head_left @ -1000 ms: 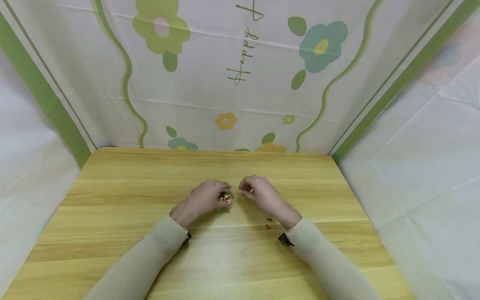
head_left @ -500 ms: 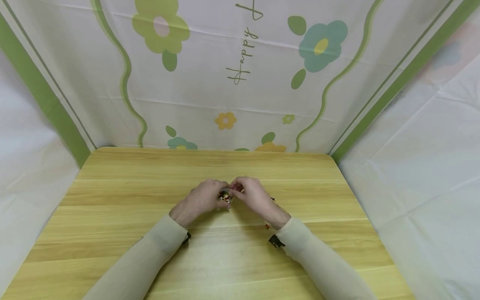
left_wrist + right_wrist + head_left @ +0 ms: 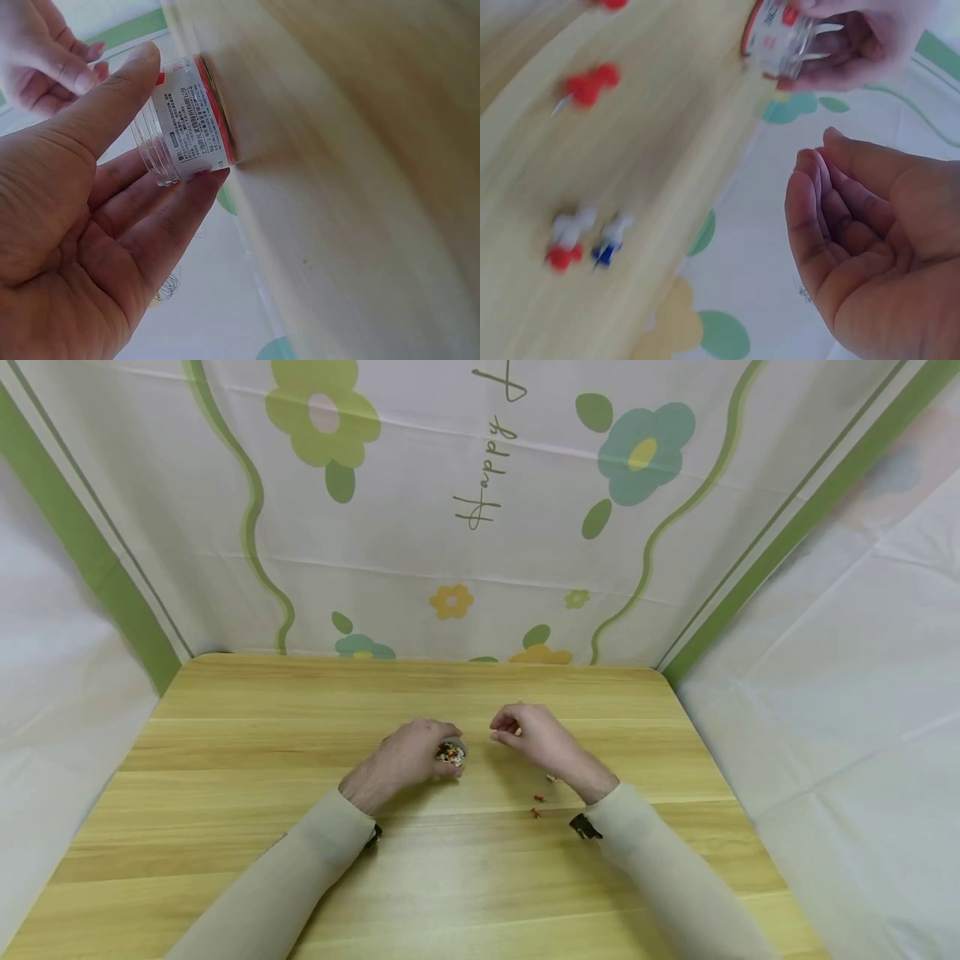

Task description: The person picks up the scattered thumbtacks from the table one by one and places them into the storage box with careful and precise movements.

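Note:
My left hand (image 3: 414, 755) holds a small clear jar (image 3: 187, 120) with a white and red label, fingers and thumb around its sides. The jar stands upright on the wooden table, uncapped, with multicoloured push pins (image 3: 451, 753) inside. To the right of it, above the tabletop, is my right hand (image 3: 542, 739), its fingers loosely curved and the thumb close to the index fingertip. No object shows between those fingertips in the right wrist view. Below that hand lie loose push pins: a red one (image 3: 592, 84), a red and white cluster (image 3: 566, 244), and a blue and white pair (image 3: 611, 241).
The wooden table (image 3: 420, 893) spreads around both hands. A white flowered curtain (image 3: 420, 543) hangs behind its far edge, with white sheets (image 3: 847, 693) on either side. Each wrist wears a dark strap, the right one (image 3: 585, 827) more visible.
My right hand moved left to the jar's mouth half a second ago, then drew back to the right. The left hand and jar stayed in place. Loose pins by the right wrist are uncovered again.

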A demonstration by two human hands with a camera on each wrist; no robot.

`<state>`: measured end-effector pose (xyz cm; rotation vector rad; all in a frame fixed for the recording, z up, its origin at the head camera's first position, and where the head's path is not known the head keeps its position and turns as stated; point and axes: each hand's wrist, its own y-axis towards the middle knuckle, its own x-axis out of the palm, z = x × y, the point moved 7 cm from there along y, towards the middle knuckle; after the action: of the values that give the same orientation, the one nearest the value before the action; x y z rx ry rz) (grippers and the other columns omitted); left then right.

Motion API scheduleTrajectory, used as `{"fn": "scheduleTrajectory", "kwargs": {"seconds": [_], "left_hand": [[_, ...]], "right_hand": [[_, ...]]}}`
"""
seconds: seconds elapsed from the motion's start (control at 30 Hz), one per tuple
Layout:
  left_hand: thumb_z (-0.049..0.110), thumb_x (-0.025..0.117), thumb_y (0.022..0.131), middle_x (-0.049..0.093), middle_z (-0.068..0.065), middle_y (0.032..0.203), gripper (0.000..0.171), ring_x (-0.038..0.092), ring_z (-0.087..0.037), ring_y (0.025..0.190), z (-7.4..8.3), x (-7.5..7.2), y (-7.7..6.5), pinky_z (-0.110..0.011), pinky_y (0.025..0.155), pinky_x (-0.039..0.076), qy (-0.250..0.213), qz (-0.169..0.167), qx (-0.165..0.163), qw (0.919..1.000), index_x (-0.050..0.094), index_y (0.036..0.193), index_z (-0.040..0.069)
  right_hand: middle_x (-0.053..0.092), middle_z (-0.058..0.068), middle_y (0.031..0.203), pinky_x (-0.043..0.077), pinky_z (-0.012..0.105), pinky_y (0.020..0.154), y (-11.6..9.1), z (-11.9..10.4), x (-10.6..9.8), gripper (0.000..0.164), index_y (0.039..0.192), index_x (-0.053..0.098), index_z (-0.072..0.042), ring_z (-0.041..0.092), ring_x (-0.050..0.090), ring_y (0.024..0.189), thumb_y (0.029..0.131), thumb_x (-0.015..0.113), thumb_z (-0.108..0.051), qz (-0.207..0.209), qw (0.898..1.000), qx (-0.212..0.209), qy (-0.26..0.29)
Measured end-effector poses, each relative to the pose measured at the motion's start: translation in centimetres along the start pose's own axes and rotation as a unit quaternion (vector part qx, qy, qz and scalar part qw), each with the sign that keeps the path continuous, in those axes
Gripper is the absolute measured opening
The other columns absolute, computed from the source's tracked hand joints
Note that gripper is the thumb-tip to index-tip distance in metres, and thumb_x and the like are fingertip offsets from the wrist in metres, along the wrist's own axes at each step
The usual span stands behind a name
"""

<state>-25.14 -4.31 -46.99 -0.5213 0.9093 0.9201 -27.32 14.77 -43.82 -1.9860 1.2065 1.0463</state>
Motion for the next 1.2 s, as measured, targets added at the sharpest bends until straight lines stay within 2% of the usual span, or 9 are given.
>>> {"fn": "scheduleTrajectory", "kwargs": {"seconds": [0.27, 0.53, 0.73, 0.93, 1.2], "left_hand": [[0.028, 0.098, 0.099, 0.085, -0.012, 0.138, 0.055, 0.082, -0.031, 0.128, 0.0, 0.0, 0.0, -0.051, 0.110, 0.068, 0.004, 0.004, 0.003, 1.0000, 0.079, 0.145, 0.005], [0.028, 0.098, 0.099, 0.084, -0.014, 0.143, 0.056, 0.081, -0.034, 0.132, -0.1, 0.0, -0.1, -0.051, 0.111, 0.069, 0.003, 0.006, -0.001, 1.0000, 0.078, 0.147, 0.005], [0.028, 0.098, 0.099, 0.084, -0.014, 0.143, 0.057, 0.080, -0.034, 0.132, -0.1, 0.0, -0.1, -0.052, 0.112, 0.068, 0.002, 0.004, -0.003, 1.0000, 0.078, 0.147, 0.005], [0.029, 0.098, 0.100, 0.084, -0.013, 0.144, 0.056, 0.079, -0.036, 0.136, 0.1, 0.0, -0.1, -0.053, 0.116, 0.066, 0.003, 0.004, -0.006, 1.0000, 0.078, 0.148, 0.007], [0.029, 0.098, 0.100, 0.084, -0.013, 0.143, 0.055, 0.080, -0.034, 0.133, -0.1, 0.1, 0.0, -0.052, 0.113, 0.067, 0.004, 0.006, -0.005, 1.0000, 0.079, 0.146, 0.006]], "right_hand": [[0.086, 0.008, 0.112, 0.069, 0.039, 0.093, -1.0, 1.9, -0.6, 0.011, 0.120, 0.085, -0.001, 0.017, 0.077, 0.099, 0.113, 0.079, -0.007, -0.033, 0.998, -0.005, -0.056], [0.084, 0.008, 0.106, 0.068, 0.036, 0.085, -2.0, 3.3, -0.5, 0.008, 0.116, 0.085, -0.001, 0.015, 0.074, 0.091, 0.112, 0.079, -0.004, -0.047, 0.991, -0.011, -0.122], [0.084, 0.009, 0.103, 0.070, 0.038, 0.085, -2.9, 3.5, -0.1, 0.007, 0.113, 0.084, -0.001, 0.017, 0.076, 0.090, 0.112, 0.077, -0.002, -0.041, 0.980, -0.005, -0.192], [0.084, 0.011, 0.099, 0.068, 0.035, 0.071, -3.4, 3.2, 0.3, 0.004, 0.105, 0.083, -0.001, 0.019, 0.076, 0.085, 0.107, 0.081, 0.002, -0.027, 0.973, -0.002, -0.228], [0.085, 0.011, 0.098, 0.068, 0.036, 0.063, -3.7, 3.2, 0.7, 0.006, 0.100, 0.083, -0.004, 0.022, 0.078, 0.084, 0.103, 0.087, 0.001, -0.013, 0.963, 0.002, -0.270]]}}
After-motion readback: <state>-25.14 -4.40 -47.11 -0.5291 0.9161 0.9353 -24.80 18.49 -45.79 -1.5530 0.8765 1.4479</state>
